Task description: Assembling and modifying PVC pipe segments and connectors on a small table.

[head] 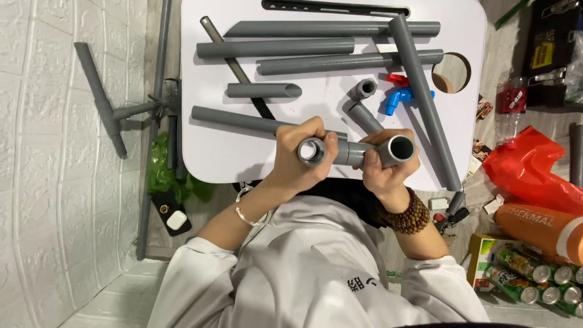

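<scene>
While hands (349, 155) grip grey pipe fitting (355, 152), carton (483, 255) holds cans (534, 273).

Red plastic bag (527, 163), orange labelled cylinder (540, 228), yellow-green can carton (484, 260) at right.

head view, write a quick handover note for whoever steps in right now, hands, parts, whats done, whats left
Left hand grips a grey pipe fitting, open end toward the camera. Right hand holds a short grey pipe; the two pieces meet between the hands, in front of the white table.
Done: fitting and pipe look joined, though how fully seated is hidden by the fingers.
Left: loose grey pipes, a grey elbow piece and a blue tap lie unused on the table.
</scene>
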